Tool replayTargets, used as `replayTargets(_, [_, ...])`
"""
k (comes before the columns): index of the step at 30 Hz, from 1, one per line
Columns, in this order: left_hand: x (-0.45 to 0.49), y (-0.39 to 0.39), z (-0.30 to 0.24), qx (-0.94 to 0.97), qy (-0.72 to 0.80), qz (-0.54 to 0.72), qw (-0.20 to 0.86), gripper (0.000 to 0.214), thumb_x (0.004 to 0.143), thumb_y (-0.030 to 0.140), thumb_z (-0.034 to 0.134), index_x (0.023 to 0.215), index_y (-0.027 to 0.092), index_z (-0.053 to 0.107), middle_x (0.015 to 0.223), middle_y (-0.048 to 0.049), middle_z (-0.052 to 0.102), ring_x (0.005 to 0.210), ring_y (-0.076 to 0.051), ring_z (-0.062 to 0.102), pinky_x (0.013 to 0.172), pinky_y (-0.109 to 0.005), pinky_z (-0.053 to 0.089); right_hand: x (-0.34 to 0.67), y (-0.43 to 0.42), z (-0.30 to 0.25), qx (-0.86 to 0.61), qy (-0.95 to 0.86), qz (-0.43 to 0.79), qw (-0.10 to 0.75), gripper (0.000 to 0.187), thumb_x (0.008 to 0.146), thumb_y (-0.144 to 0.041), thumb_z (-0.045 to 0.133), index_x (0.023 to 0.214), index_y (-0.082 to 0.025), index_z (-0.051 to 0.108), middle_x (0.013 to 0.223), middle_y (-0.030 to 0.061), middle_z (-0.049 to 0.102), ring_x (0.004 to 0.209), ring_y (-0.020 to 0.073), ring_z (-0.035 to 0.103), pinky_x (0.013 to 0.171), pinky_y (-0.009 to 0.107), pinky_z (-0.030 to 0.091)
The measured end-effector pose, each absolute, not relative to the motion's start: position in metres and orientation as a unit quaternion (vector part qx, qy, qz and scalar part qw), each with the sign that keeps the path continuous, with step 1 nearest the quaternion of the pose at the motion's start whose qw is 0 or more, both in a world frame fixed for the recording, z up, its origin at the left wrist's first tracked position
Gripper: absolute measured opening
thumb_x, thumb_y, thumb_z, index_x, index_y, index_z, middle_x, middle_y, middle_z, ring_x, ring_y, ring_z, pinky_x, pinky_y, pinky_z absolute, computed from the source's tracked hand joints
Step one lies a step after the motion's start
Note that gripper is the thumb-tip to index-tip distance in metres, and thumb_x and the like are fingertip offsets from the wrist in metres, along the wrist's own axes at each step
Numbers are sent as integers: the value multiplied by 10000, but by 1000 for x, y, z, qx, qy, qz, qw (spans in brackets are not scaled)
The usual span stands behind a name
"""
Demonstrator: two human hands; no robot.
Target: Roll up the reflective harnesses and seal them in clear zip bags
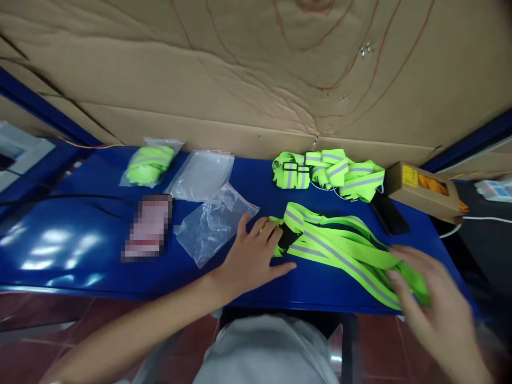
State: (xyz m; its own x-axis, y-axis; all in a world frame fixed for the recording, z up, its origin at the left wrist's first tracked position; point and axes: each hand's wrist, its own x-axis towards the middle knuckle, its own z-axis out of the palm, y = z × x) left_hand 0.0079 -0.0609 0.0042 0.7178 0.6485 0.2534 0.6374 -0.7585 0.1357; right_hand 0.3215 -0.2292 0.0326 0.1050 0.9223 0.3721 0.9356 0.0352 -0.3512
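A bundle of neon yellow-green reflective straps (320,250) with grey stripes lies across the front of the blue table, a black piece near its left end. My left hand (256,250) rests on that left end, fingers spread and thumb out to the side. At the other end, my right hand (434,298), slightly blurred, has its thumb and fingers closed round the strap loops. Beside my left hand is a clear zip bag (216,224), with a stack of zip bags (204,173) behind it.
At the back are rolled reflective straps (292,170) and folded reflective straps (352,173). A black phone-like slab (390,213) and a cardboard box (426,189) stand right. On the left are a bagged strap roll (150,164) and a pixelated pink item (148,226). A cardboard wall (200,85) rises behind.
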Motion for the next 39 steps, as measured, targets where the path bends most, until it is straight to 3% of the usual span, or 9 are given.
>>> replayTargets(6, [8, -48, 25, 909, 342, 204, 125, 267, 1059, 255, 467, 1085, 176, 720, 1245, -122, 713, 1287, -306, 601, 1217, -633, 276, 278, -200, 38, -569, -808, 23, 149, 413, 1070, -285, 544, 1483, -272, 532, 1430, 104, 634, 1348, 283, 588, 1079, 496, 537])
replayTargets(12, [-39, -28, 79, 646, 406, 378, 525, 261, 926, 439, 659, 986, 193, 720, 1000, -58, 741, 1017, -246, 675, 895, -354, 527, 289, -236, 41, -611, -783, 93, 75, 652, 1044, -426, 571, 1653, -353, 349, 1637, 86, 492, 1409, 322, 595, 1011, 473, 624])
replayTargets(15, [-46, -20, 90, 489, 434, 455, 605, 247, 773, 410, 782, 866, 193, 710, 825, -22, 683, 919, -231, 657, 801, -306, 516, 297, -267, 62, -571, -792, 210, 50, 717, 978, -399, 661, 1636, -440, 377, 1542, 11, 607, 1310, 294, 680, 917, 374, 674])
replayTargets(19, [-27, -12, 79, 511, 394, 391, 657, 256, 770, 430, 736, 802, 185, 670, 768, 0, 615, 735, -168, 563, 679, -272, 457, 289, -266, 89, -569, -786, 221, 104, 675, 974, -322, 655, 1594, -471, 436, 1475, 8, 658, 1297, 304, 686, 990, 433, 661])
replayTargets(23, [-3, -11, 62, 655, 345, 264, 618, 281, 868, 468, 633, 854, 187, 655, 793, 15, 581, 741, -142, 507, 667, -251, 401, 260, -207, 93, -599, -752, 45, 271, 705, 993, -387, 664, 1629, -335, 364, 1670, 95, 426, 1517, 330, 470, 1145, 520, 550])
replayTargets(26, [1, -16, 61, 751, 242, 146, 597, 325, 1004, 460, 500, 869, 187, 613, 768, 28, 524, 722, -126, 469, 661, -248, 383, 235, -168, 84, -557, -801, 44, 215, 865, 958, -543, 693, 1659, -252, 279, 1703, 158, 350, 1556, 365, 395, 1162, 576, 517])
replayTargets(32, [-10, -30, 72, 836, 200, 126, 495, 310, 1074, 401, 427, 931, 186, 598, 784, 22, 574, 729, -129, 534, 709, -273, 422, 213, -152, 66, -534, -827, 106, 137, 656, 1006, -398, 631, 1567, -156, 391, 1415, 183, 633, 1248, 329, 668, 979, 518, 635])
replayTargets(35, [-8, -41, 70, 900, 217, 131, 355, 326, 949, 370, 638, 1203, 167, 612, 1091, -61, 688, 992, -223, 648, 896, -363, 494, 216, -152, 64, -545, -815, 127, 147, 667, 995, -374, 636, 1567, -146, 379, 1375, 181, 636, 1208, 328, 675, 939, 496, 650])
replayTargets(39, [1, -50, 62, 961, 209, 117, 139, 397, 915, 345, 672, 1232, 111, 622, 1106, -107, 703, 997, -300, 675, 962, -484, 510, 220, -149, 64, -548, -814, 127, 143, 691, 986, -320, 630, 1592, -143, 347, 1397, 186, 618, 1233, 337, 661, 961, 504, 645])
